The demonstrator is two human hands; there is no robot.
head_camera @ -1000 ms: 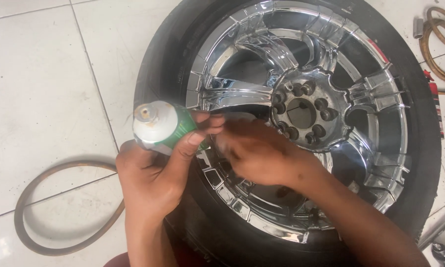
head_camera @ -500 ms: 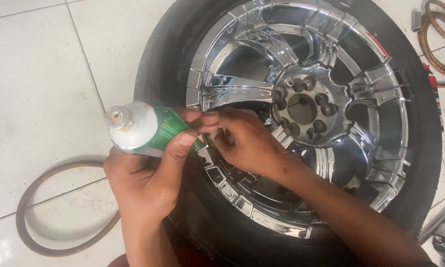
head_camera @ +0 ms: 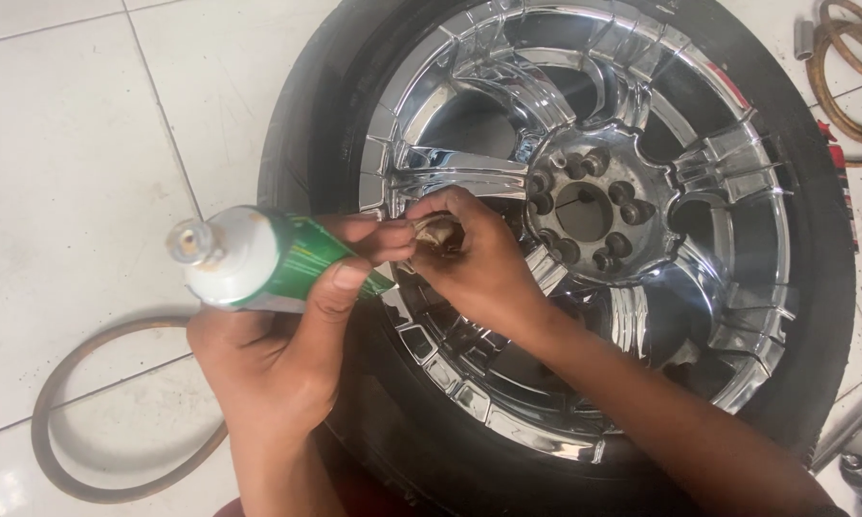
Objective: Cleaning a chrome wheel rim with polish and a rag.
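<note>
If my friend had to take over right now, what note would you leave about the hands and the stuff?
Left hand: grips a green and white tube, its open nozzle pointing left, away from the wheel.
Right hand: pinches a small brownish wad against the chrome rim, near the tube's other end; what the wad is cannot be told.
The wheel lies flat on white floor tiles, black tyre around it.
A loose rubber ring lies on the floor at the left.
Done or left: the pictures do not settle how much of the rim is treated.
</note>
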